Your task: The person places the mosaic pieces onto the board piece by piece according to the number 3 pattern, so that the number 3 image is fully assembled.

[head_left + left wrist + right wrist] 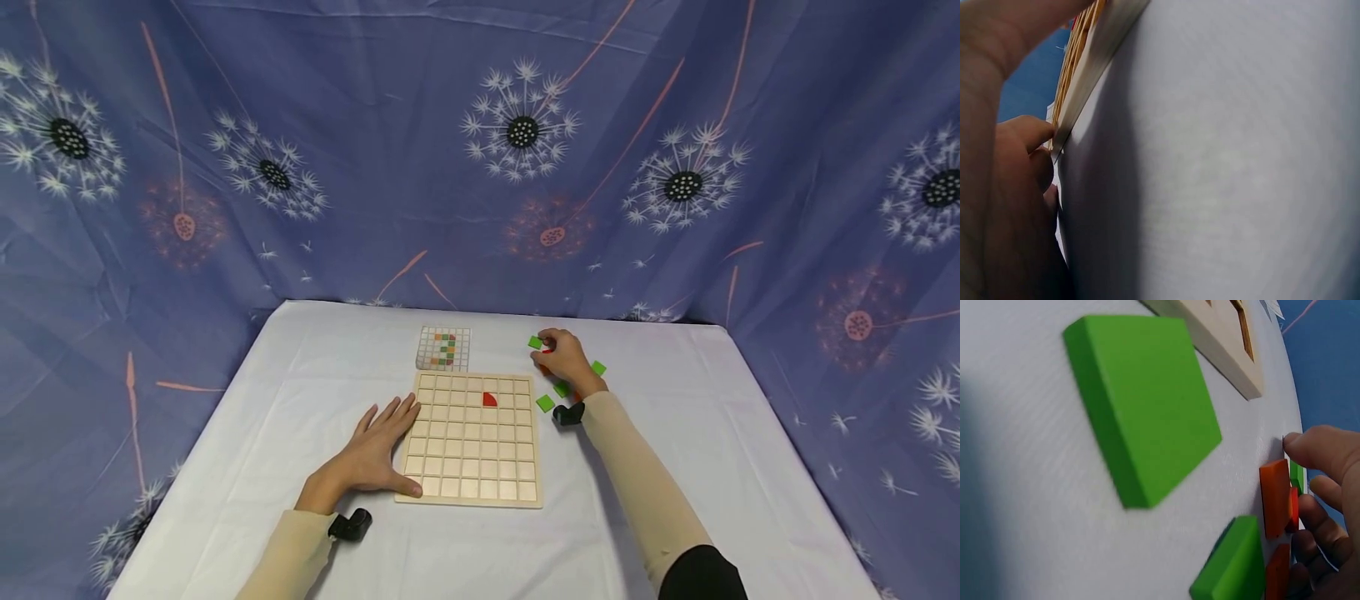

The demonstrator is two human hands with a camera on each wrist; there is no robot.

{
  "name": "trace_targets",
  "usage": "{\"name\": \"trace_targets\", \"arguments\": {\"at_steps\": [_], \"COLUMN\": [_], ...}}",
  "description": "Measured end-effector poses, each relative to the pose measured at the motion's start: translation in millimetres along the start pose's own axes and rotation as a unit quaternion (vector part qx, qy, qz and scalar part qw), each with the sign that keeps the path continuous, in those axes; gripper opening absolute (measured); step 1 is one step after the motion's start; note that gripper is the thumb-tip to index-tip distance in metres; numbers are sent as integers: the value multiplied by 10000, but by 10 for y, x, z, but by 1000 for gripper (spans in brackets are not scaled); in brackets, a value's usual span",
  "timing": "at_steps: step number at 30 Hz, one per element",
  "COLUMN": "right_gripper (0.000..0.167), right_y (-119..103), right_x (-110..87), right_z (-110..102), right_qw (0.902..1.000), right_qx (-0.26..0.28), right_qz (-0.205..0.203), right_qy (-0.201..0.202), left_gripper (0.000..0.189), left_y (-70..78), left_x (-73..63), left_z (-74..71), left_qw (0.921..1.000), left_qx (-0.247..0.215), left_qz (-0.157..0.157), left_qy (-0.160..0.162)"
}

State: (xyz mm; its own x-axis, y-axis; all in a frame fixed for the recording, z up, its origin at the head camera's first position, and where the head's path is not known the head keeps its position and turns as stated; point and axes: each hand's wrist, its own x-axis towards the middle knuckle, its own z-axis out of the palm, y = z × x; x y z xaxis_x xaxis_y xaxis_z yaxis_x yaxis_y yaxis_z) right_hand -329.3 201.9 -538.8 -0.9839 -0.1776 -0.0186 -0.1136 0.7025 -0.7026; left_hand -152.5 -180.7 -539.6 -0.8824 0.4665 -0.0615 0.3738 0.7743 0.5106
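Note:
A wooden grid board (536, 467) lies flat, with one red quarter-circle tile (490, 400) in an upper cell. My left hand (372, 454) rests spread along its left edge, thumb over the lower left corner and fingertips at the upper side. Right of the board, my right hand (566, 358) reaches over loose tiles, thumb and forefinger apart. Close to these fingers are a red tile (1293, 509) and an orange tile (1274, 499). A large green tile (1141, 400) lies nearer the wrist in the right wrist view. The palm hides part of the tile group in the head view.
A gridded pattern card (444, 348) with coloured cells lies behind the board. More green tiles surround the right hand, including one (535, 342) beyond its fingertips and another (598, 367) to its right. White cloth (675, 467) covers the table, and a blue dandelion-print curtain (390, 167) hangs behind.

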Motion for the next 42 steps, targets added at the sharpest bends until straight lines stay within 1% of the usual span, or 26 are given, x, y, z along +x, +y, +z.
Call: {"name": "trace_targets", "arguments": {"at_steps": [4, 11, 16, 21, 24, 30, 32, 37, 42], "right_gripper": [48, 41, 34, 35, 35, 33, 32, 31, 33], "right_y": [-2, -15, -19, -24, -32, -31, -28, -29, -50], "right_x": [14, 2, 5, 25, 29, 22, 20, 26, 29], "right_z": [12, 31, 45, 52, 50, 19, 13, 16, 6], "right_qw": [9999, 9998, 9997, 9997, 9997, 9995, 9996, 9997, 9995], "right_qx": [-98, -110, -73, -69, -48, -27, -14, 50, 56], "right_qz": [26, 172, 223, 211, 226, 317, 288, 234, 290], "right_qy": [46, 34, 100, 125, 70, 34, 43, -3, -121], "left_gripper": [142, 144, 143, 142, 142, 142, 143, 144, 144], "left_y": [4, 28, 28, 21, 17, 3, -3, -21, -29], "left_x": [16, 20, 13, 3, 5, 41, 44, 40, 48], "left_z": [8, 22, 9, -8, -15, -5, -1, 8, 7], "left_qw": [10000, 9999, 10000, 10000, 10000, 10000, 10000, 9999, 9999], "left_qx": [-19, -102, -52, 44, 63, 49, 67, 114, 132], "left_qz": [40, 33, 5, 28, 36, 67, 63, 46, 55], "left_qy": [-1, -89, -39, 3, 16, 32, 22, 34, 23]}}
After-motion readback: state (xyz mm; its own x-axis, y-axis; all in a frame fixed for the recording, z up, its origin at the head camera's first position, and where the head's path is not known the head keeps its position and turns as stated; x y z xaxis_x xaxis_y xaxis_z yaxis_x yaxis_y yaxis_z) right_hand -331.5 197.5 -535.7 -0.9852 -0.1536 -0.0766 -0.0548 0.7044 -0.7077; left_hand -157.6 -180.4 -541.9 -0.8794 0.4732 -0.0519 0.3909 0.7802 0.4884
